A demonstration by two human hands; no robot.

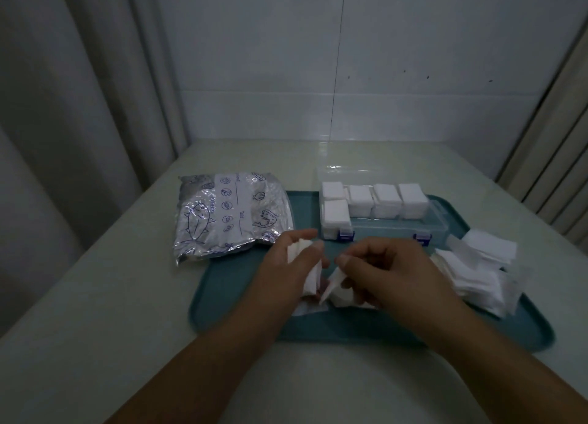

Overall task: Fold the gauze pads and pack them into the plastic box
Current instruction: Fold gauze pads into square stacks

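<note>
The light is dim, and the two hands cover most of what they work on, so the exact folds of the gauze between them are hard to read. A small reddish patch shows between the hands, too dark to identify. The far wall of the plastic box [381, 229] fades into the pale table [95, 296].

The left hand [286, 264] is curled round a small stack of white gauze pads [310, 278], thumb pressed along its near face and fingers wrapped behind it. The right hand [388, 271] pinches one gauze pad [332, 282] between thumb and bent fingers, the pad's corner pointing down and towards the left hand. Both forearms come in from the near edge and converge over the middle of the teal tray [350, 334], the knuckles raised and the wrists just above it.

The plastic box sits at the tray's far side, open, with folded pads [386, 200] standing in a row along its far wall and two more at its left end. A loose pile of unfolded gauze [477, 271] lies on the tray's right side. A silver foil bag [229, 213] printed with fish drawings overlaps the tray's far left corner.
</note>
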